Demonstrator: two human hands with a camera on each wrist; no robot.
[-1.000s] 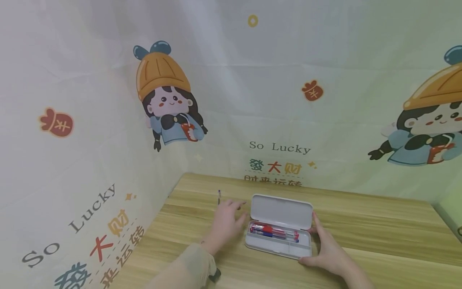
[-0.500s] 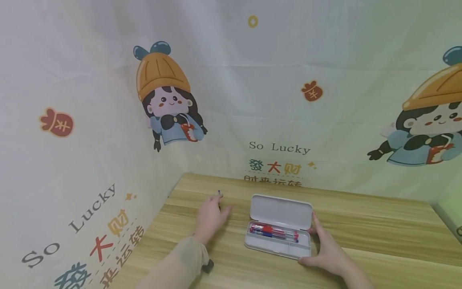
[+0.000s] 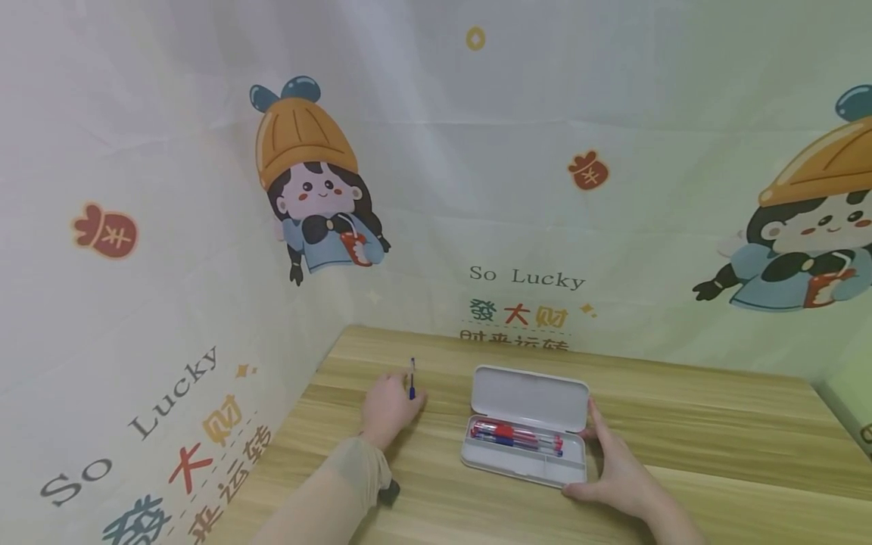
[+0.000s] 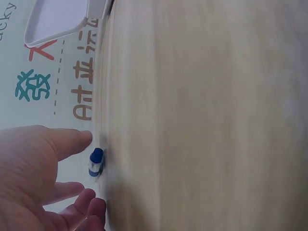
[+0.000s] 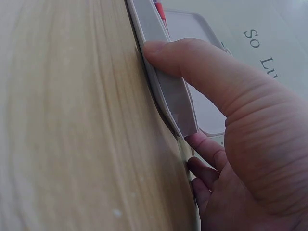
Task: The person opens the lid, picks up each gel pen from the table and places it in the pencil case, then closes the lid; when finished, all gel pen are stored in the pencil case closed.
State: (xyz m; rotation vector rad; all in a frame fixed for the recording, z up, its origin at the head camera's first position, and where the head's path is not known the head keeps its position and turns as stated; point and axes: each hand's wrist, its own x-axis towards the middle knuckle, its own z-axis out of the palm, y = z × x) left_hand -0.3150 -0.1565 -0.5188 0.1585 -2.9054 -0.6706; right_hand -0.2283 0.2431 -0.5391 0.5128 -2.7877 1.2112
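A white pencil case point(image 3: 504, 460) lies with its lid point(image 3: 530, 400) raised on the wooden table. Several red and blue pens point(image 3: 507, 434) fill its back compartment. My right hand point(image 3: 616, 469) grips the case's right end; in the right wrist view the thumb point(image 5: 168, 53) presses on the front wall point(image 5: 171, 94) and the fingers reach round the end. Left of the case, a blue-capped pen point(image 3: 412, 382) lies pointing away from me. My left hand point(image 3: 388, 409) is at this pen, thumb and fingers spread on either side with gaps showing in the left wrist view.
The wooden table point(image 3: 715, 439) meets a printed cloth backdrop point(image 3: 422, 189) at its back and left edges. A dark object point(image 3: 389, 493) sits at the left sleeve's cuff. The case's front right compartment point(image 3: 564, 474) is a small divided section.
My left hand has moved left, away from the case, to the loose pen, with thumb and fingers now either side of it. The right hand stays on the case.
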